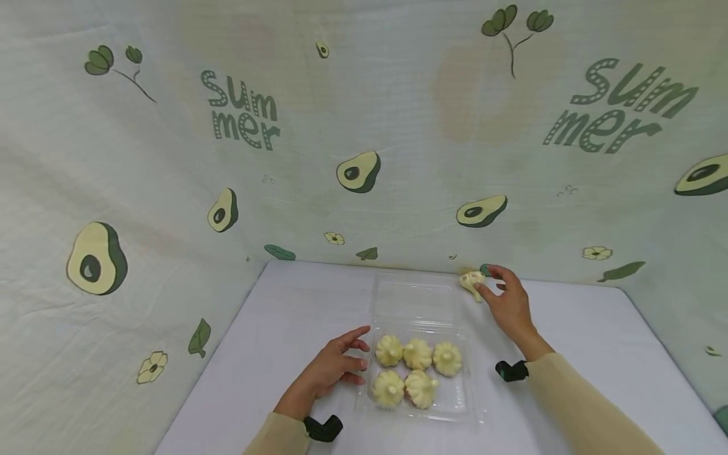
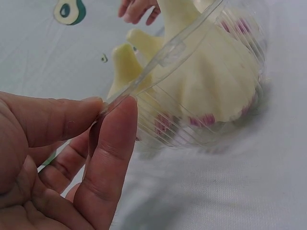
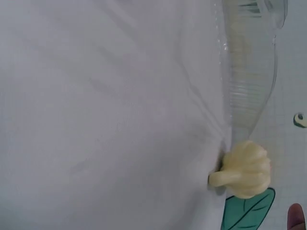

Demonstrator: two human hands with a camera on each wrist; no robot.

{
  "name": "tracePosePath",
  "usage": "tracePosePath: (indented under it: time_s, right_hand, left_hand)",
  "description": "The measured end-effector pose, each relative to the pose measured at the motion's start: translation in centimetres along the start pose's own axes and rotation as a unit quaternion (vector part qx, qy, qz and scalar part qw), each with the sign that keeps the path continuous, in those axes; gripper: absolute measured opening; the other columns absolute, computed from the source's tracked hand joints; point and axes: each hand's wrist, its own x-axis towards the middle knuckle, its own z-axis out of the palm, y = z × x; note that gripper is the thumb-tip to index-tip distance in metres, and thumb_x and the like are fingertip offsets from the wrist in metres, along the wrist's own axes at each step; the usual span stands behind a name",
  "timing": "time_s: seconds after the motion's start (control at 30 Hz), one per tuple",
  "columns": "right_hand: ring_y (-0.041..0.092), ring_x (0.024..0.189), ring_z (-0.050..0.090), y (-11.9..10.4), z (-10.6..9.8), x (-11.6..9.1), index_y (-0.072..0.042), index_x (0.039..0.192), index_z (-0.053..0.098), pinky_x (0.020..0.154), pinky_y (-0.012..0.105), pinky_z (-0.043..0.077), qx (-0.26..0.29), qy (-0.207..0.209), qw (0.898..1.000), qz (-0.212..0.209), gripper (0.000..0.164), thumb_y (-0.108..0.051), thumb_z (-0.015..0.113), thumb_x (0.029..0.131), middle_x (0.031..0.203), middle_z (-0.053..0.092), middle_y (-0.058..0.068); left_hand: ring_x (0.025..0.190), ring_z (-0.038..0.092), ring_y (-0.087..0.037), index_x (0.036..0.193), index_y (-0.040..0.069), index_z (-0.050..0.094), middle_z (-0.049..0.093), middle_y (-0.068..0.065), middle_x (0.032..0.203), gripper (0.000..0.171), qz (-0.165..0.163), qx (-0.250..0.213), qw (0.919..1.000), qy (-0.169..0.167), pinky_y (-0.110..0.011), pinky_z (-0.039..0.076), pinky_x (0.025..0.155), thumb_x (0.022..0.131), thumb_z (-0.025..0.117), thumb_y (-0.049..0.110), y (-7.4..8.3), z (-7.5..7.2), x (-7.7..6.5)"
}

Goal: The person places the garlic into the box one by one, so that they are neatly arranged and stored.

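A clear plastic clamshell box (image 1: pixel 455 404) lies opened on the white table, with several garlic bulbs (image 1: pixel 421 388) in two rows inside it. My left hand (image 1: pixel 335 366) is at the box's left side; up close, its thumb and a finger pinch the thin rim (image 2: pixel 156 62). Beyond the box, near the back wall, another garlic bulb (image 1: pixel 471 282) lies on its side, its stem (image 3: pixel 223 178) pointing toward the front. Over that bulb my right hand (image 1: pixel 509 306) reaches with thumb and fingers spread apart. Only one of its fingertips (image 3: pixel 296 216) shows in the right wrist view, apart from the bulb.
The transparent lid (image 1: pixel 415 300) leans back from the box toward the rear wall, beside the lone bulb. A cloth printed with avocados (image 1: pixel 358 172) and leaves hangs behind and at the sides. The white tabletop (image 1: pixel 273 316) spreads out around the box.
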Motion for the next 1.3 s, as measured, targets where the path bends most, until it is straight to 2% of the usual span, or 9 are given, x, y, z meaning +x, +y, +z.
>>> tracePosePath:
  time_s: [0.13,0.33,0.53,0.8,1.1,1.3]
  right_hand:
    - [0.044,0.133,0.050,0.8,0.4,0.8,0.006,0.144,0.052,0.109,0.063,0.044,-0.002,-0.020,1.000,0.001,0.054,-0.015,0.075,0.099,0.142,0.054,0.030]
    - [0.047,0.135,0.048,2.4,1.2,1.8,0.006,0.146,0.050,0.110,0.062,0.044,-0.029,-0.040,0.999,0.007,0.056,-0.012,0.074,0.098,0.145,0.050,0.031]
    - [0.050,0.138,0.045,3.9,1.4,2.4,0.004,0.149,0.047,0.110,0.065,0.042,-0.036,-0.065,0.997,0.032,0.060,-0.009,0.074,0.098,0.152,0.045,0.032]
    - [0.055,0.138,0.044,4.5,1.8,3.0,0.001,0.153,0.044,0.109,0.070,0.041,-0.044,-0.102,0.993,0.051,0.062,-0.011,0.071,0.099,0.156,0.043,0.032]
    - [0.056,0.143,0.038,5.5,2.4,3.6,0.005,0.151,0.046,0.116,0.071,0.031,-0.054,-0.119,0.991,0.040,0.060,-0.009,0.071,0.097,0.153,0.042,0.035]
    - [0.056,0.138,0.043,5.8,2.8,3.7,0.004,0.149,0.047,0.113,0.069,0.035,-0.057,-0.123,0.989,0.057,0.059,-0.013,0.071,0.098,0.150,0.047,0.036]
  left_hand:
    - [0.084,0.061,-0.016,0.164,0.015,0.040,0.052,-0.016,0.132,0.078,-0.002,-0.002,1.0000,0.001,-0.029,0.063,0.065,0.095,0.070,-0.005,0.1,0.0,0.0]
    - [0.085,0.061,-0.017,0.163,0.015,0.042,0.053,-0.016,0.130,0.077,-0.002,-0.005,1.0000,0.004,-0.029,0.063,0.065,0.095,0.071,-0.005,-0.1,0.1,0.1]
    - [0.082,0.061,-0.014,0.163,0.013,0.042,0.054,-0.014,0.127,0.077,-0.003,-0.016,0.9999,0.001,-0.029,0.063,0.065,0.094,0.070,-0.006,-0.2,0.4,0.0]
    - [0.081,0.062,-0.014,0.162,0.012,0.042,0.054,-0.014,0.127,0.078,0.003,-0.015,0.9999,0.005,-0.028,0.063,0.064,0.092,0.071,-0.009,-0.2,0.6,0.0]
    - [0.084,0.062,-0.014,0.163,0.011,0.042,0.054,-0.014,0.127,0.078,0.004,-0.018,0.9998,0.004,-0.028,0.063,0.064,0.093,0.069,-0.010,-0.2,0.5,0.0]
    - [0.081,0.062,-0.013,0.162,0.012,0.044,0.054,-0.016,0.128,0.078,0.001,-0.020,0.9997,0.014,-0.027,0.062,0.063,0.092,0.069,-0.011,-0.2,0.3,0.0]
